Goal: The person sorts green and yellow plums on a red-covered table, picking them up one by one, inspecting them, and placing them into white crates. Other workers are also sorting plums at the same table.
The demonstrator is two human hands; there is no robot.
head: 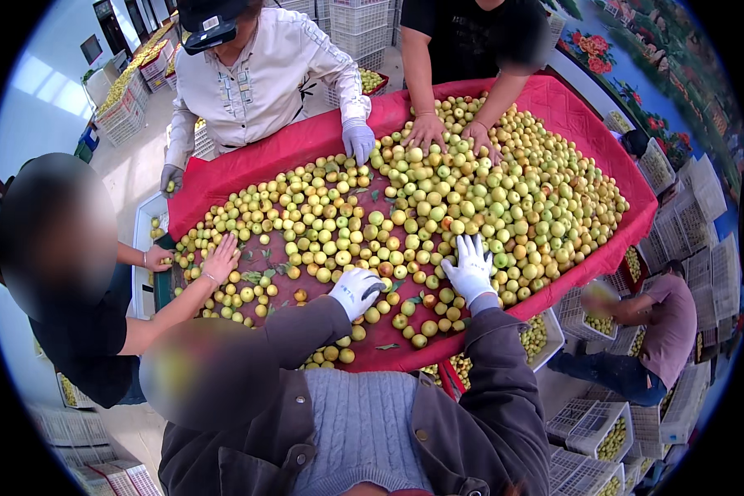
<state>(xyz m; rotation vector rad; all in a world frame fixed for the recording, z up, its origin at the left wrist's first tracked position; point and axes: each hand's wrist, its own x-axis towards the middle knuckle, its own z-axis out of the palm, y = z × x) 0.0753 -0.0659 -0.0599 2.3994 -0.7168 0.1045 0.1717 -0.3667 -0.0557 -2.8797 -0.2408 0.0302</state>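
A large heap of small round yellow-green fruits (521, 204) lies on a sorting table lined with red cloth (297, 139). My left hand (356, 294), in a white glove with a dark palm, rests low over loose fruits near my side of the table. Its fingers are curled, and whether a fruit is under them is hidden. My right hand (470, 268), gloved the same way, lies palm down with fingers spread at the near edge of the heap. Fruits touch its fingertips, but none is gripped. Green leaves (260, 276) are scattered among the thinner fruits on the left.
Across the table, a co-worker's gloved hand (358, 141) and another person's bare hands (452, 137) touch fruit. On the left, a bare hand (221, 259) reaches in. A white crate (141, 239) stands at the left end. Stacked crates (688, 229) and a bending person (666, 322) are at right.
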